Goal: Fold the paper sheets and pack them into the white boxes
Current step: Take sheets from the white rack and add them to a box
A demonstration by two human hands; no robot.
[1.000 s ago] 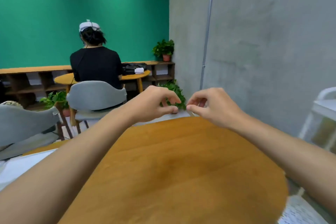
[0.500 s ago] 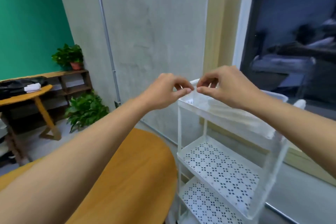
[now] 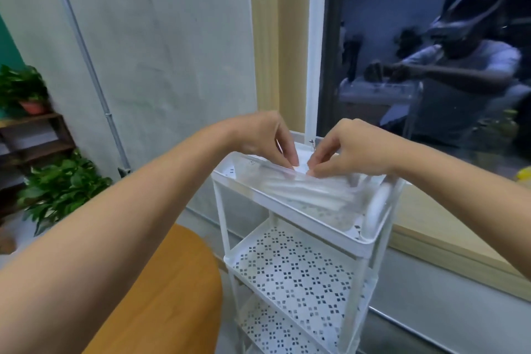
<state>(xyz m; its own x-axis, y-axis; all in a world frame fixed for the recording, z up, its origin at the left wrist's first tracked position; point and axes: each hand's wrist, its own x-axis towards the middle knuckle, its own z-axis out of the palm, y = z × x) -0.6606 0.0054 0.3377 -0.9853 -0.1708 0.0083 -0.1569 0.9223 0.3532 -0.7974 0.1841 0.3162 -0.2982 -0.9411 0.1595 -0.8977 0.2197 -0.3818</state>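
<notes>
Reaches both bare arms out over a white cart (image 3: 356, 290) with three trays full of little holes. Holds the left hand (image 3: 265, 138) above the far side of the top tray (image 3: 287, 217), fingers bent and pointing down. Holds the right hand (image 3: 347, 149) just beside it, bent the same way. Puts the fingertips of both hands very close together, almost touching, down inside the top tray. Meets a flat white paper sheet (image 3: 301, 169) there, lying in the tray right under the fingertips. Pinching the sheet, or only touching it? Cannot tell for either hand (too blurry, and too little of the sheet showing).

Shares the top tray with a shiny clear bag (image 3: 313, 195), lying nearer the body, with long white things inside, too blurry to name. Looks down past it at the middle tray (image 3: 296, 270) and the bottom tray (image 3: 273, 327), one under the other.

Just left of the cart, a round brown table (image 3: 161, 296). Faces a grey wall (image 3: 161, 37) and a dark window (image 3: 416, 23). Shows up in the glass as a dim reflection (image 3: 448, 72), arms out over the cart. Far to the left, a green plant (image 3: 57, 187) on the floor and a potted plant (image 3: 26, 89) up on a wooden shelf (image 3: 37, 135).
</notes>
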